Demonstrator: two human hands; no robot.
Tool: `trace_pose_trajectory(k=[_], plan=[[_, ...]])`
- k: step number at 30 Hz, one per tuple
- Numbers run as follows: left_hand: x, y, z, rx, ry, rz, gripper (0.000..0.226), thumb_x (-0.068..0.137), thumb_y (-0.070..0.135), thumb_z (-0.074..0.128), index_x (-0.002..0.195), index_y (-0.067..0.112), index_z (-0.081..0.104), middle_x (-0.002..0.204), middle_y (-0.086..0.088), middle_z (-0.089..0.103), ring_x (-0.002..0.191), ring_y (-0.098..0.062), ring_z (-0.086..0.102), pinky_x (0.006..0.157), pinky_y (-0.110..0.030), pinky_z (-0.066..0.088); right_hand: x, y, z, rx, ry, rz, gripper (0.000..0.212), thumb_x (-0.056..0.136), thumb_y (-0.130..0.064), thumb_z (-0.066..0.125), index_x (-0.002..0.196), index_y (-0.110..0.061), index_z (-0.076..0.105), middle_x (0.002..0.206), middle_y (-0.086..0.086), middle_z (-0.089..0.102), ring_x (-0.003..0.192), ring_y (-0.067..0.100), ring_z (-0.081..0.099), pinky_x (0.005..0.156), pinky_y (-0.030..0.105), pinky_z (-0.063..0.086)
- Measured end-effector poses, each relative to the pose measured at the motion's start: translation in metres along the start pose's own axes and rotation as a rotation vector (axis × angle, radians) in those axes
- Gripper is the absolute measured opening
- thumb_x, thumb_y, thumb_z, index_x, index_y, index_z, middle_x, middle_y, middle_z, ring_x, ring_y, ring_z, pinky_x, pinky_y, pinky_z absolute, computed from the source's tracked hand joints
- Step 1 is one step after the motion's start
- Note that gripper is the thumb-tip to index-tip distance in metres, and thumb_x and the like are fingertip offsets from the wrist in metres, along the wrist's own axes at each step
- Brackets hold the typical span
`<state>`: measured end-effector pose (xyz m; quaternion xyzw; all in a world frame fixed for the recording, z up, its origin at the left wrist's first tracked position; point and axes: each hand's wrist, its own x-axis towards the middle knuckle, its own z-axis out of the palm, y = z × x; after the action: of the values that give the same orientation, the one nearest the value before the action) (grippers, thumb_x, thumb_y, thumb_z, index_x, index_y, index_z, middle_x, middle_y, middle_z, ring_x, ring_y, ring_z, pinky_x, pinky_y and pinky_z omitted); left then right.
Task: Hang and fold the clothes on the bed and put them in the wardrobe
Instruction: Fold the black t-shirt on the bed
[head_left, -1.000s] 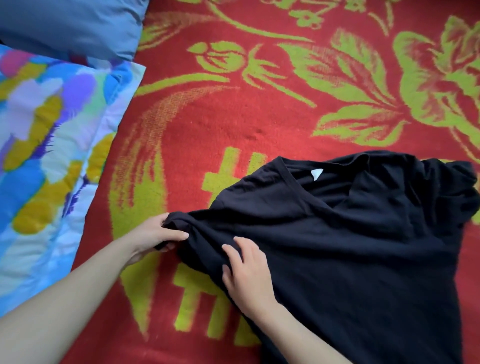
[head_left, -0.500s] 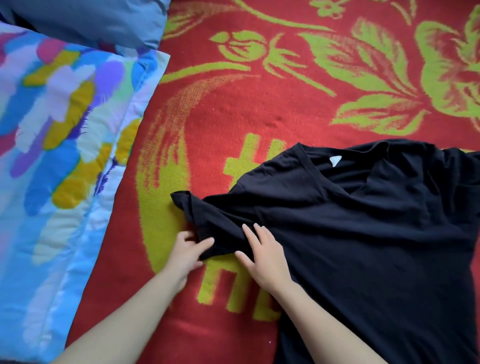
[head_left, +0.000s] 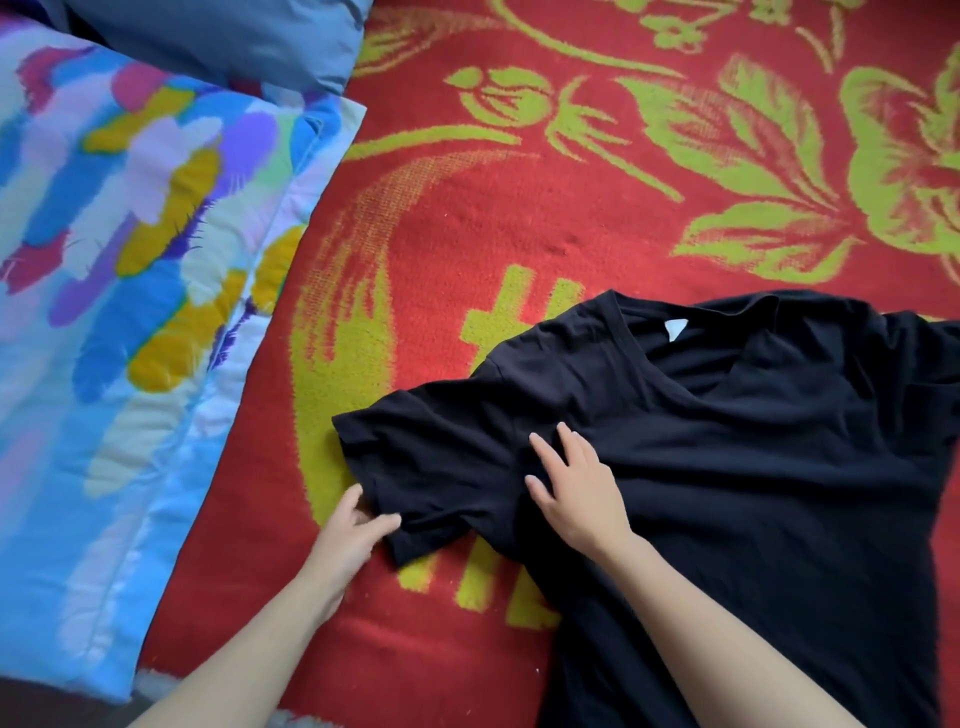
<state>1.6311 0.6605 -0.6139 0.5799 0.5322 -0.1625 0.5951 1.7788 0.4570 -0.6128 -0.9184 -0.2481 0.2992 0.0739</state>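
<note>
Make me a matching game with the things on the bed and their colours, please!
Things:
1. T-shirt
2. blanket
3. quilt
4. neck label

Colours:
a. white
b. red with green flowers
c. black
d. blue with lots of coloured patches

Right pairs: 1-c, 2-b, 3-d, 4-a.
</note>
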Motion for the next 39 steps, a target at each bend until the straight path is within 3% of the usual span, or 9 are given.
trace_pose_trajectory(k=[3,7,11,17,24,31,34,37,39], plan=[[0.008,0.018,0.002,-0.268,0.208,0.038,0.065,0.087,0.012,0.063,0.142,0.018,0.028,0.115,-0.004,0.056,0.102,-0.020,0.055,0.085,-0.036,0.041,-0.001,0.018,-0.014,-0.022,0.085,0.022,0.053,0.098,-0.040,0.038,0.148,-0.025,0.024,0.157,0.008,0.015,0.143,0.021,0.014,0.109,0.032,0.025],[0.015,0.062,0.013,0.298,0.630,0.199,0.064,0.083,0.023,0.067,0.139,0.011,0.038,0.136,-0.020,0.042,0.126,-0.035,0.036,0.102,-0.044,0.030,-0.001,0.057,-0.041,0.004,0.162,0.172,0.053,0.098,-0.037,0.040,0.147,-0.021,0.028,0.155,0.012,0.019,0.143,0.023,0.015,0.106,0.035,0.027],[0.023,0.119,0.067,0.604,0.379,0.558,0.038,0.089,0.031,0.059,0.124,0.016,0.055,0.133,-0.006,0.047,0.125,-0.028,0.035,0.098,-0.041,0.030,-0.004,0.100,-0.064,0.097,0.241,0.293,0.052,0.096,-0.034,0.046,0.144,-0.017,0.034,0.153,0.014,0.024,0.142,0.025,0.018,0.107,0.038,0.026],[0.050,0.180,0.146,0.874,0.125,0.392,0.055,0.088,0.044,0.056,0.135,0.020,0.041,0.137,-0.007,0.047,0.127,-0.030,0.040,0.099,-0.041,0.031,-0.024,0.199,-0.101,0.033,0.287,0.413,0.054,0.096,-0.030,0.048,0.145,-0.015,0.033,0.152,0.016,0.024,0.142,0.026,0.018,0.107,0.040,0.027],[0.068,0.184,0.164,1.094,0.261,0.249,0.048,0.085,0.053,0.058,0.126,0.030,0.050,0.123,-0.005,0.058,0.123,-0.028,0.043,0.096,-0.040,0.029,-0.026,0.316,-0.146,0.301,0.409,0.735,0.060,0.091,-0.023,0.054,0.144,-0.010,0.030,0.146,0.019,0.034,0.134,0.035,0.031,0.105,0.047,0.031],[0.068,0.206,0.173,0.903,0.618,0.669,0.023,0.091,0.025,0.058,0.104,0.010,0.070,0.107,-0.024,0.058,0.103,-0.043,0.046,0.085,-0.049,0.036,-0.013,0.380,-0.152,0.783,0.535,0.860,0.069,0.086,-0.014,0.064,0.143,-0.001,0.028,0.146,0.021,0.034,0.136,0.033,0.030,0.107,0.038,0.027],[0.073,0.211,0.161,0.944,0.635,0.598,0.027,0.092,0.030,0.057,0.107,0.011,0.069,0.112,-0.024,0.057,0.106,-0.043,0.045,0.087,-0.051,0.036,-0.002,0.393,-0.150,1.017,0.584,0.872,0.083,0.085,-0.015,0.066,0.150,-0.011,0.014,0.153,0.013,0.026,0.137,0.028,0.031,0.111,0.039,0.029],[0.069,0.210,0.167,0.893,0.624,0.383,0.033,0.093,0.031,0.052,0.120,0.013,0.060,0.122,-0.026,0.050,0.115,-0.044,0.041,0.093,-0.052,0.034,0.013,0.386,-0.148,1.431,0.774,0.911,0.086,0.083,-0.009,0.066,0.150,-0.020,0.013,0.147,0.010,0.035,0.123,0.026,0.048,0.093,0.039,0.045],[0.058,0.203,0.184,0.917,0.552,0.431,0.047,0.091,0.032,0.055,0.133,0.014,0.047,0.135,-0.024,0.041,0.123,-0.042,0.034,0.098,-0.053,0.030,0.020,0.383,-0.149,1.625,0.878,1.012,0.078,0.082,-0.010,0.068,0.146,-0.016,0.025,0.131,0.010,0.048,0.106,0.024,0.057,0.081,0.036,0.050]])
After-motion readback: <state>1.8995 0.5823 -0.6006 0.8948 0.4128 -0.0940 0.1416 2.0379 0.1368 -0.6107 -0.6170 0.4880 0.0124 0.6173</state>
